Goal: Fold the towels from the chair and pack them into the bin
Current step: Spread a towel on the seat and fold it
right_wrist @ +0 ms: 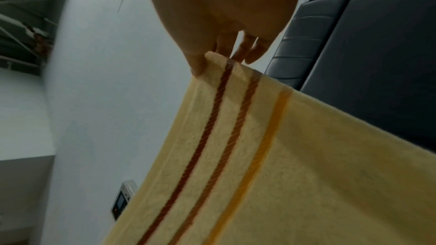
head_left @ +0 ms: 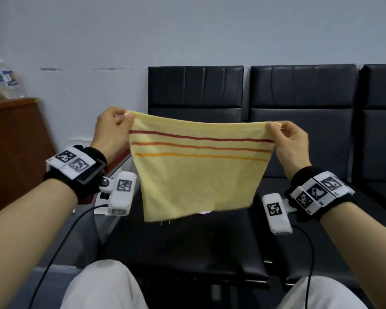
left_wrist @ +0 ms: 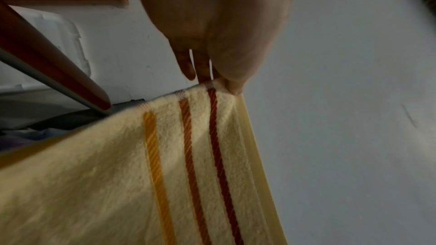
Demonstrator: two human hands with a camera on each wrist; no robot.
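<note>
A row of black padded chairs (head_left: 194,94) stands against a pale wall (head_left: 98,41). On the left is a brown wooden cabinet (head_left: 13,148) with a clear plastic bottle (head_left: 7,79) on top. The bottle has a blue and white label, but the words are too blurry to read. Each wrist wears a black band (head_left: 89,170) with black and white square code tags and a small white camera box (head_left: 120,192) with a black cable. A bit of something pink peeks out under the towel's bottom edge; the towel hides the rest of the seat there.

The towel (head_left: 196,175) is soft yellow with three thin stripes near the top: dark red, orange, then golden yellow. It hangs flat and open in the air over the chair seat.

The left hand (head_left: 112,128) pinches the top left corner between thumb and fingers. The right hand (head_left: 288,139) pinches the top right corner the same way. Each grip is closed tight on its corner.
</note>
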